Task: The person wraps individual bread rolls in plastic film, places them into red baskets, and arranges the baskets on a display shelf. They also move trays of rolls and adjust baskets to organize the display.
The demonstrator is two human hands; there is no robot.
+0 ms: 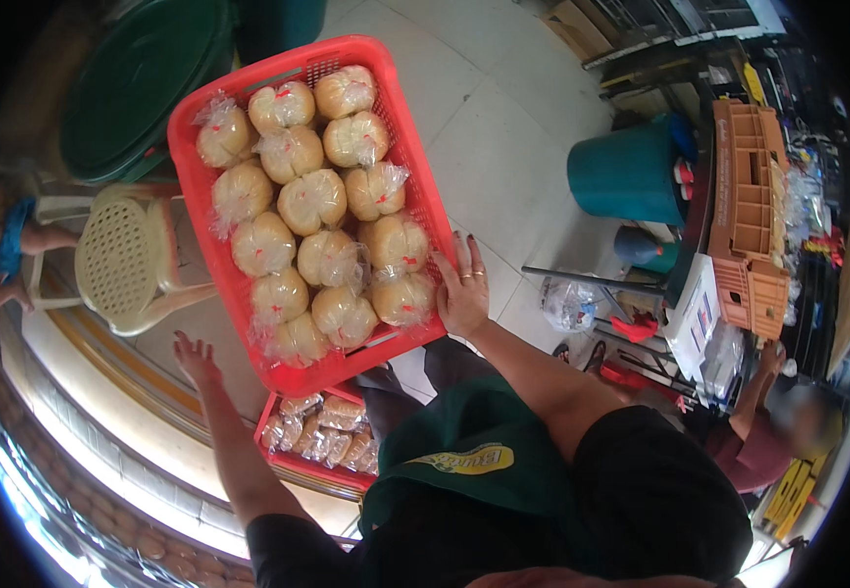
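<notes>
A red plastic basket (425, 176) filled with round bread buns (312, 201) is in front of me. Each bun is wrapped in clear plastic, and many show red tape. My right hand (465, 294) holds the basket's right rim near its closest corner, with fingers straight along the side. My left hand (195, 359) is in the air left of the basket, fingers spread and holding nothing. Below the basket's near edge, partly covered by it, is a second red basket (307, 468) with wrapped brown bread rolls (326, 434). What supports the upper basket is hidden.
A cream plastic stool (116, 253) and a dark green lidded bin (145, 81) stand left. On the right are a teal bin (623, 169), orange crates (745, 191) and a metal bar (590, 281). Another person (745, 441) works at lower right; someone's bare legs (9, 257) show at far left.
</notes>
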